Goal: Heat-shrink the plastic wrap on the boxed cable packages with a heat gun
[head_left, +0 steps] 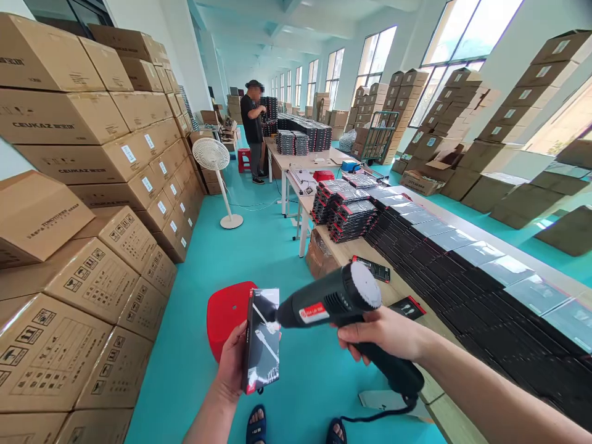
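Note:
My left hand (232, 364) is closed round the left side of a slim black and red retail box (264, 354), held upright, with a cable pictured on its front. My right hand (386, 333) grips the handle of a black heat gun (333, 299) that has a red and white label. The gun's nozzle points left and reaches the box's upper front; whether it touches the box I cannot tell. From the bottom of the handle a black cord runs down and to the left. Some of my left fingers are hidden behind the box.
A red stool (226, 314) stands behind the box. On my right, a long table (437, 345) bears rows and stacks of similar boxes (351, 213). Cartons (87, 277) are piled at left. A white fan (210, 154) and a person in black (253, 129) are farther off.

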`<state>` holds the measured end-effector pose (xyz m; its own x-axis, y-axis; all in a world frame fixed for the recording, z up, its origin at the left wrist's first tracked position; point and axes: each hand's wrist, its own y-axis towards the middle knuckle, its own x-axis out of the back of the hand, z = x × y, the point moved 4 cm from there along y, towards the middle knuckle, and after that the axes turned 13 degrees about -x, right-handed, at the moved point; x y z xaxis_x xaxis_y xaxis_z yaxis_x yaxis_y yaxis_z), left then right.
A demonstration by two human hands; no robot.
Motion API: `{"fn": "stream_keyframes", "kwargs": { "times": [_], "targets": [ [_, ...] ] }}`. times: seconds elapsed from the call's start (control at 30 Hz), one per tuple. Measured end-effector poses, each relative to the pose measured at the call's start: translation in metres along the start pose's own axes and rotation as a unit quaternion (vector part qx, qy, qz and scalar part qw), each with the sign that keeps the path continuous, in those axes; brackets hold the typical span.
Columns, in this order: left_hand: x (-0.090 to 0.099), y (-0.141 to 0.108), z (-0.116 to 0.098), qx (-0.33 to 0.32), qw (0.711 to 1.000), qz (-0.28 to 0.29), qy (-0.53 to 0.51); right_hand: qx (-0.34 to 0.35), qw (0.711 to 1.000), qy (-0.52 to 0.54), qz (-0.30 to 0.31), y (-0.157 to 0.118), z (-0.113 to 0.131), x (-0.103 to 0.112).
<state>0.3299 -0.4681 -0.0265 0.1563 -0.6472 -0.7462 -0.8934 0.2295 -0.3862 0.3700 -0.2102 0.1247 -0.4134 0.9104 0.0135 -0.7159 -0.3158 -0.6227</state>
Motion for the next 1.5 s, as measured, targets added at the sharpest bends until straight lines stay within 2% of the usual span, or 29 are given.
{"fn": "stream_keyframes", "kwargs": {
  "times": [0.07, 0.13, 0.27, 0.3, 0.43, 0.47, 0.6, 0.63, 0.77, 0.9, 0.93, 1.03, 1.1, 1.17, 1.23, 1.33, 1.4, 1.5],
  "targets": [
    [-0.001, 0.000, 0.000, 0.001, 1.000, -0.004, -0.009, -0.046, 0.996, -0.063, 0.048, -0.008, -0.010, -0.011],
    [-0.002, -0.001, 0.000, 0.007, 1.000, 0.003, -0.022, -0.066, 0.991, -0.104, 0.057, -0.013, -0.017, -0.017],
    [0.001, 0.000, -0.005, -0.003, 1.000, -0.005, -0.007, -0.006, 0.999, -0.042, -0.033, -0.013, -0.013, -0.017],
    [0.001, 0.001, -0.006, -0.004, 1.000, -0.006, -0.005, 0.000, 0.999, -0.028, -0.034, -0.012, -0.013, -0.018],
    [0.001, 0.004, -0.010, -0.009, 0.999, -0.003, -0.032, -0.060, 0.994, -0.071, 0.059, -0.015, -0.027, -0.035],
    [0.001, 0.005, -0.011, -0.015, 0.999, -0.001, -0.040, -0.065, 0.993, -0.080, 0.058, -0.016, -0.032, -0.037],
    [-0.001, 0.006, -0.013, -0.016, 0.998, 0.020, -0.063, -0.013, 0.999, -0.024, -0.037, -0.016, -0.040, -0.032],
    [-0.002, 0.005, -0.013, -0.012, 0.997, 0.023, -0.067, -0.012, 0.999, -0.018, -0.041, -0.015, -0.041, -0.032],
    [-0.002, 0.006, -0.017, -0.016, 0.997, 0.009, -0.081, -0.060, 0.996, -0.055, 0.037, -0.009, -0.046, -0.043],
    [0.005, 0.009, -0.022, -0.028, 0.996, 0.005, -0.083, -0.015, 0.999, 0.009, -0.034, -0.007, -0.049, -0.044],
    [0.007, 0.010, -0.023, -0.030, 0.996, 0.007, -0.084, -0.019, 0.999, 0.015, -0.034, -0.007, -0.051, -0.045],
    [0.012, 0.011, -0.026, -0.053, 0.992, 0.040, -0.104, -0.046, 0.998, -0.006, 0.036, -0.007, -0.055, -0.054],
    [0.014, 0.012, -0.029, -0.078, 0.989, 0.055, -0.113, -0.043, 0.998, 0.012, 0.049, -0.005, -0.056, -0.058],
    [0.016, 0.016, -0.032, -0.098, 0.989, 0.037, -0.106, -0.029, 0.997, 0.072, 0.010, -0.002, -0.057, -0.057],
    [0.021, 0.022, -0.035, -0.121, 0.988, -0.014, -0.094, -0.030, 0.993, 0.116, -0.017, 0.002, -0.059, -0.058],
    [0.035, 0.031, -0.040, -0.180, 0.972, -0.128, -0.085, -0.075, 0.989, 0.125, 0.036, 0.006, -0.062, -0.068],
    [0.045, 0.035, -0.042, -0.210, 0.956, -0.183, -0.088, -0.074, 0.987, 0.134, 0.051, 0.009, -0.058, -0.072],
    [0.054, 0.039, -0.039, -0.219, 0.952, -0.180, -0.118, -0.005, 0.989, 0.149, -0.011, 0.014, -0.046, -0.068]
  ]
}}
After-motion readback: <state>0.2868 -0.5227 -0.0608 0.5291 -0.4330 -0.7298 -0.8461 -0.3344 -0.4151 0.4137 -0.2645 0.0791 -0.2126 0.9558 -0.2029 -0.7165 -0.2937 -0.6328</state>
